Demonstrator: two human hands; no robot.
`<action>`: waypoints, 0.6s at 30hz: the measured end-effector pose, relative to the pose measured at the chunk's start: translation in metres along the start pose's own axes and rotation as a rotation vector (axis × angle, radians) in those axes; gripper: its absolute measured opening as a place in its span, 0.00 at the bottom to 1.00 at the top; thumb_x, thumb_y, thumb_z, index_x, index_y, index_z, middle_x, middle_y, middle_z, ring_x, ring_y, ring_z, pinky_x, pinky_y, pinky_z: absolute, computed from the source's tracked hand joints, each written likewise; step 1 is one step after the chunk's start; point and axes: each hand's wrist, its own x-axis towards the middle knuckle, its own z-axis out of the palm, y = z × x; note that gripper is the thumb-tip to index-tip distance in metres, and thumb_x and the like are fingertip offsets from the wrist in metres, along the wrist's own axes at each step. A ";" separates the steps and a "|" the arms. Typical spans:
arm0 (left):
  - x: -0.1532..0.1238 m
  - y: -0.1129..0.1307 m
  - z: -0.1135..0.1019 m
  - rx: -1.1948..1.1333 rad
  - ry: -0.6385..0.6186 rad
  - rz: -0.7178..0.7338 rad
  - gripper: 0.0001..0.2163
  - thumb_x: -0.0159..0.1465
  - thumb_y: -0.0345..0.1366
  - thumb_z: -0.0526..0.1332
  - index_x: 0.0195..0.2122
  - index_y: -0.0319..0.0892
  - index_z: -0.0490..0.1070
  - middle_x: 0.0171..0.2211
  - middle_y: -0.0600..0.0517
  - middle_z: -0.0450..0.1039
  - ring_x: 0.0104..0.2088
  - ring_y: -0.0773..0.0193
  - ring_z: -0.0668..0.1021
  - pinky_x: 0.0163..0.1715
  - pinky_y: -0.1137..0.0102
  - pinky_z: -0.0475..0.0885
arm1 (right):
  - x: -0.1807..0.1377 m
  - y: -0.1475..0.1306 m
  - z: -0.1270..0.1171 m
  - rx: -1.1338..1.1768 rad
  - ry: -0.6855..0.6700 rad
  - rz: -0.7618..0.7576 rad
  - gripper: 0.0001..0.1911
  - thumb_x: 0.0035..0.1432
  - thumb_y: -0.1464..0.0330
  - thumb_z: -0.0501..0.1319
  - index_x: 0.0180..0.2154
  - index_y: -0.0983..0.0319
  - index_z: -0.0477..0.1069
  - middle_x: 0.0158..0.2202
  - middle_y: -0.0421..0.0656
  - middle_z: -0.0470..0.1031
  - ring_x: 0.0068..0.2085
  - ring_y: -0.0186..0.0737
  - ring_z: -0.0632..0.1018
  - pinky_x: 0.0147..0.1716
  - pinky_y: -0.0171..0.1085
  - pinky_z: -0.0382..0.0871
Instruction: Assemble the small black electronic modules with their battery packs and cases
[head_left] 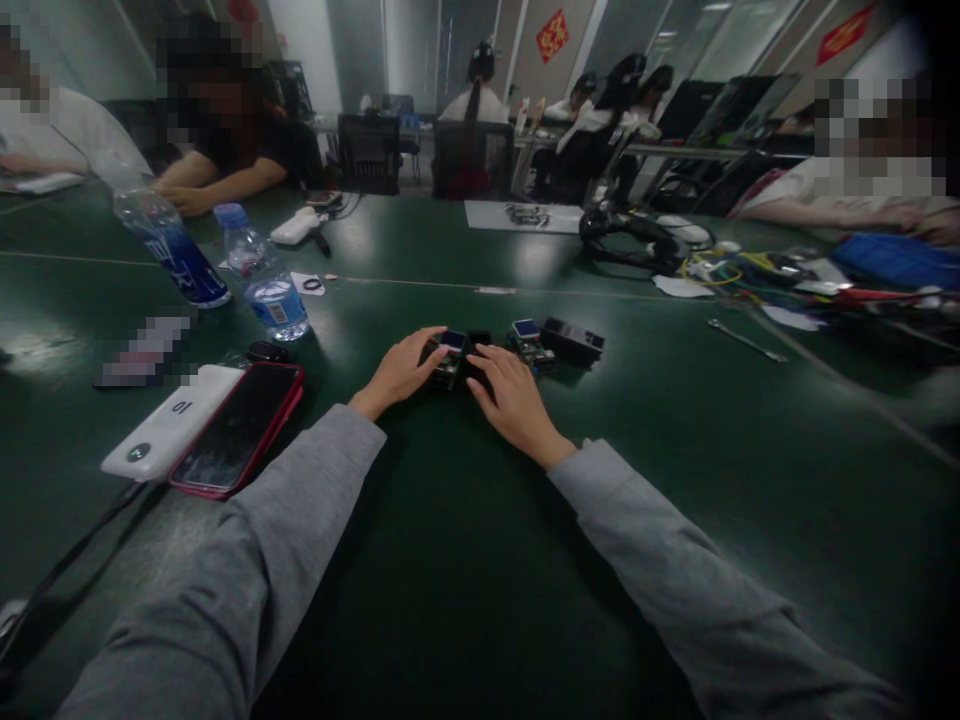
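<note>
Your left hand has its thumb and fingers closed on the left side of a circuit board with a small screen on top, in front of you at the middle of the table. Your right hand reaches in from the other side, fingers spread over a black case just beside that board; you cannot tell from this view whether it grips the case or only rests on it. Just beyond your right fingers stands a second circuit board, and next to it lies a black box. Well to your left, a red-edged phone lies beside a white power bank.
</note>
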 end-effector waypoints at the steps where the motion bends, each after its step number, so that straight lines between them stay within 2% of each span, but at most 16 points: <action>1: 0.000 0.000 0.000 0.017 0.000 0.000 0.24 0.72 0.53 0.46 0.62 0.47 0.61 0.53 0.45 0.74 0.52 0.55 0.77 0.54 0.55 0.70 | 0.000 0.000 -0.001 0.000 0.013 0.000 0.21 0.71 0.61 0.49 0.60 0.61 0.64 0.64 0.49 0.64 0.65 0.48 0.63 0.61 0.51 0.62; 4: -0.001 0.001 0.001 0.084 -0.002 -0.003 0.23 0.72 0.51 0.45 0.63 0.46 0.59 0.52 0.45 0.74 0.51 0.55 0.76 0.53 0.55 0.70 | 0.000 0.007 -0.006 -0.024 0.083 0.017 0.23 0.72 0.59 0.48 0.63 0.59 0.59 0.66 0.48 0.60 0.66 0.48 0.61 0.62 0.51 0.60; 8: -0.001 0.002 0.001 0.151 -0.006 -0.003 0.22 0.73 0.49 0.45 0.63 0.47 0.59 0.52 0.45 0.74 0.50 0.54 0.76 0.52 0.55 0.70 | -0.005 0.033 -0.010 -0.090 0.159 0.114 0.25 0.72 0.58 0.44 0.65 0.58 0.56 0.68 0.48 0.56 0.68 0.49 0.58 0.64 0.55 0.57; 13: -0.001 0.004 0.001 0.171 0.000 -0.010 0.22 0.73 0.49 0.45 0.63 0.47 0.59 0.51 0.45 0.74 0.50 0.53 0.76 0.49 0.55 0.70 | -0.018 0.059 -0.006 -0.088 0.046 0.196 0.28 0.71 0.54 0.44 0.65 0.61 0.57 0.68 0.53 0.56 0.67 0.55 0.59 0.60 0.59 0.62; 18: -0.001 0.004 0.001 0.163 0.004 -0.025 0.22 0.73 0.49 0.46 0.64 0.47 0.59 0.49 0.45 0.75 0.49 0.53 0.76 0.49 0.55 0.70 | -0.021 0.047 -0.006 -0.052 0.017 0.155 0.28 0.71 0.54 0.45 0.63 0.62 0.60 0.67 0.55 0.56 0.65 0.57 0.61 0.60 0.61 0.62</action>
